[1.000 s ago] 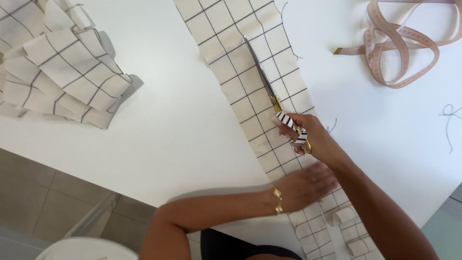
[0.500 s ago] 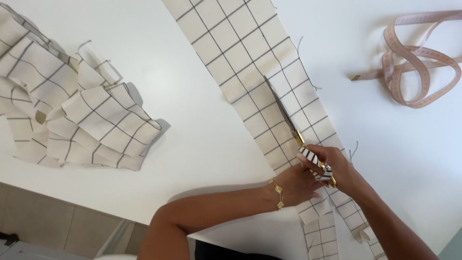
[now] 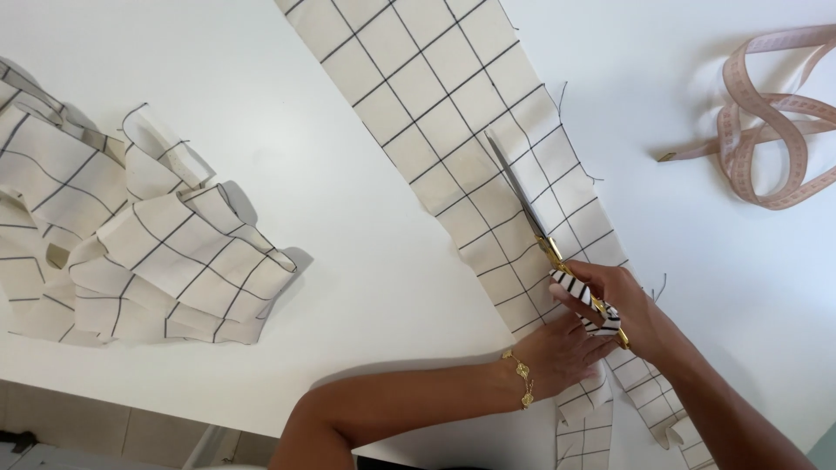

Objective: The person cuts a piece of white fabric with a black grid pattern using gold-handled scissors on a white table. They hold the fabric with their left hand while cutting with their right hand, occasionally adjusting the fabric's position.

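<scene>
Checked fabric in a long strip point(image 3: 453, 130) runs from the top centre of the white surface point(image 3: 348, 261) down to the lower right, cream with a dark grid, and it is the piece under both hands. Going left to right: at the far left lies a crumpled heap of the same checked cloth point(image 3: 131, 244), well apart from the strip and untouched. Next comes the left hand point(image 3: 557, 352), with a gold bracelet point(image 3: 522, 379) at the wrist; it lies flat, fingers spread, pressing the strip down at its left edge just below the cut, holding nothing. Just beside it, to the right and almost touching, the right hand point(image 3: 623, 305) has its grip closed around the striped handles of a pair of scissors point(image 3: 544, 235). The blades look nearly closed, lying on the cloth, tips pointing up and to the left, away from the person. Their long axis lies close to the strip's own, so the uncut cloth stretches ahead of the tips toward the top, while the slit, parted lengths trail behind the hands at the lower right. The right hand is the one on the tool; the left is nearer the strip's left edge. At the far right, a looped pink measuring tape point(image 3: 766, 130) rests clear of the cloth.
</scene>
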